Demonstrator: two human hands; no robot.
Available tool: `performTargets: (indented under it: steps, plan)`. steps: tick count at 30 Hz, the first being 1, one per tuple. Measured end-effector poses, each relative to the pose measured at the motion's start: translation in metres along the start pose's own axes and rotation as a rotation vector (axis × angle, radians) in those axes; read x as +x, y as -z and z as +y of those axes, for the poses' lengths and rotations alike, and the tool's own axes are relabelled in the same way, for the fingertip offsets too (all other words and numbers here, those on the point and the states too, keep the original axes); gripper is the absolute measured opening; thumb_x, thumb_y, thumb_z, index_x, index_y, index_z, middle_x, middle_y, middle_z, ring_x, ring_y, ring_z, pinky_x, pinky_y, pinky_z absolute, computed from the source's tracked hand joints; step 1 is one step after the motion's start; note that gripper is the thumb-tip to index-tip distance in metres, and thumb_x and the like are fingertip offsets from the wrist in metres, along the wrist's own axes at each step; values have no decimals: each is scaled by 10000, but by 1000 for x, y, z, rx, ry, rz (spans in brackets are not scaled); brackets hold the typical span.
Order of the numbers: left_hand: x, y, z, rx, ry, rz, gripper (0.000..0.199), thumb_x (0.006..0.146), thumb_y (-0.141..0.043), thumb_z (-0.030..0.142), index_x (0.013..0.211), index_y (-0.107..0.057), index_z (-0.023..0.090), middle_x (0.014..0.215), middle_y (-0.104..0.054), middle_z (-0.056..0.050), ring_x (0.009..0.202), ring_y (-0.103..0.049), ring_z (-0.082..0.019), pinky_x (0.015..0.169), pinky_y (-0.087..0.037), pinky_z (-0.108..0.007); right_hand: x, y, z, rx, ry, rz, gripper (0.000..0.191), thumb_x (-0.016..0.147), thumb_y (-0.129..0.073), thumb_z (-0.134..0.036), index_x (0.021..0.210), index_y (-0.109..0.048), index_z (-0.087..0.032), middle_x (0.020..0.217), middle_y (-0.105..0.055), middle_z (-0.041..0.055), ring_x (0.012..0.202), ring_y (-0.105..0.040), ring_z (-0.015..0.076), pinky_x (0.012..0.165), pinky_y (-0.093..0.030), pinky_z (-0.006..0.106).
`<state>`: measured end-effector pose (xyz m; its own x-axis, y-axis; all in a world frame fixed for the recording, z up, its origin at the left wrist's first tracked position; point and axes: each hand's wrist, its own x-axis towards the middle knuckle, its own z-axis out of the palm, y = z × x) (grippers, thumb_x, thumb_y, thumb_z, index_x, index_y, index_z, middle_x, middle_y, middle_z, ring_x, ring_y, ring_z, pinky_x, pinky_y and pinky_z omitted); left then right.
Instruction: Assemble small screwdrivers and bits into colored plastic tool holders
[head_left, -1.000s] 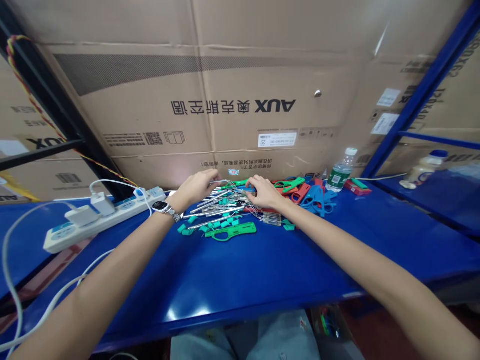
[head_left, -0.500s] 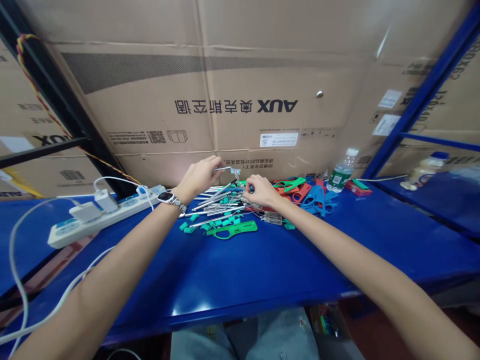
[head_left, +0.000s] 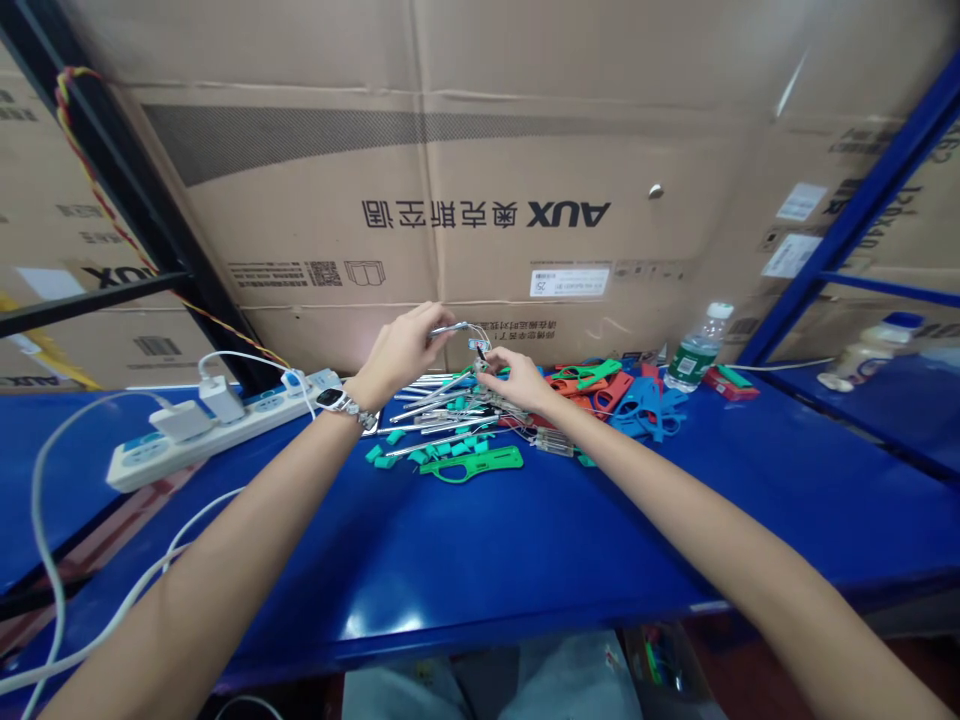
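Observation:
My left hand (head_left: 405, 345), with a watch at the wrist, is closed round a thin metal rod (head_left: 450, 328). Fine wires run from the rod's end, and a small printed tag (head_left: 477, 344) hangs by them between my hands. My right hand (head_left: 517, 380) pinches a small part (head_left: 481, 366) at the wires, its kind too small to tell. Below lie several metal rods (head_left: 427, 425), small teal plastic pieces (head_left: 457, 446) and a green lighter casing (head_left: 480, 463). Beside my right hand are clear lighter tanks (head_left: 553, 441) and a heap of blue casings (head_left: 651, 405).
On the blue table (head_left: 420, 550), a white power strip (head_left: 225, 430) with plugs and cables lies left. Orange casings (head_left: 570, 385), a water bottle (head_left: 699, 350) and a small red box (head_left: 729, 382) are at right. A large carton (head_left: 480, 150) stands behind.
My right hand has turned and now pinches a small part beside the wires. The rod in my left hand shows more, with its wires arching toward my right hand. The view shifted slightly.

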<state>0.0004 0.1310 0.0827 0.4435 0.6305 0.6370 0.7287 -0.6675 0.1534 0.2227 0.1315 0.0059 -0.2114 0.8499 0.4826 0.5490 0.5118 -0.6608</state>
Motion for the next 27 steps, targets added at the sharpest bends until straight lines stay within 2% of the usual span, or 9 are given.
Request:
performTargets:
  steps: [4,7,11,14,17,21,24,27]
  plan:
    - [-9,-3,-10,4,33,3,110,1000,-574,295,1057,-636,223,1063,-719,-49,887,-648,-198,697,-435,-307,-5,0,5,40,-2,26,174,873,-682,-323,962,-697,-174,903,-763,61,846,-693,195,840,-509,346]
    - [-22,-6,-15,-10,64,44,117,992,-580,284,1063,-643,216,1028,-718,-48,840,-641,-188,683,-435,-302,-9,2,8,61,12,71,300,846,-692,-283,1123,-675,-169,904,-754,52,856,-688,197,863,-502,349]
    - [-45,-10,-11,-49,91,115,130,991,-584,290,1071,-648,211,971,-713,-41,795,-631,-173,680,-439,-292,-17,4,4,30,67,137,496,843,-619,-197,1335,-552,-185,929,-736,32,869,-675,198,859,-486,334]
    - [-58,-13,-4,-94,110,132,143,1002,-573,316,1044,-646,201,956,-712,-41,763,-623,-160,665,-444,-281,-24,1,-2,-113,115,139,395,879,-566,-184,1272,-603,-193,1013,-748,56,921,-675,217,885,-454,352]
    - [-64,-16,-2,-131,110,133,145,1003,-570,321,1021,-645,199,949,-714,-42,770,-626,-160,692,-468,-281,-30,1,-8,-312,162,78,259,937,-567,-216,1168,-685,-207,1090,-767,77,1007,-671,243,937,-399,388]
    - [-71,-21,-6,-136,106,104,143,1002,-578,328,1026,-640,202,961,-721,-48,803,-644,-176,719,-483,-298,-38,7,-13,-464,224,-9,263,1008,-556,-305,1196,-721,-224,1146,-774,90,1062,-650,256,952,-370,407]
    - [-76,-20,-6,-129,100,79,148,1001,-582,336,1028,-643,204,970,-725,-55,813,-643,-179,731,-491,-305,-45,12,-15,-430,230,-5,260,1009,-549,-330,1155,-729,-210,1149,-766,93,1061,-649,259,917,-403,385]
    - [-80,-15,0,-158,74,59,191,1004,-570,372,1020,-658,203,960,-727,-54,807,-640,-175,739,-502,-303,-54,13,-18,-268,164,30,275,1020,-497,-356,1132,-703,-211,978,-762,65,881,-673,219,795,-447,329]
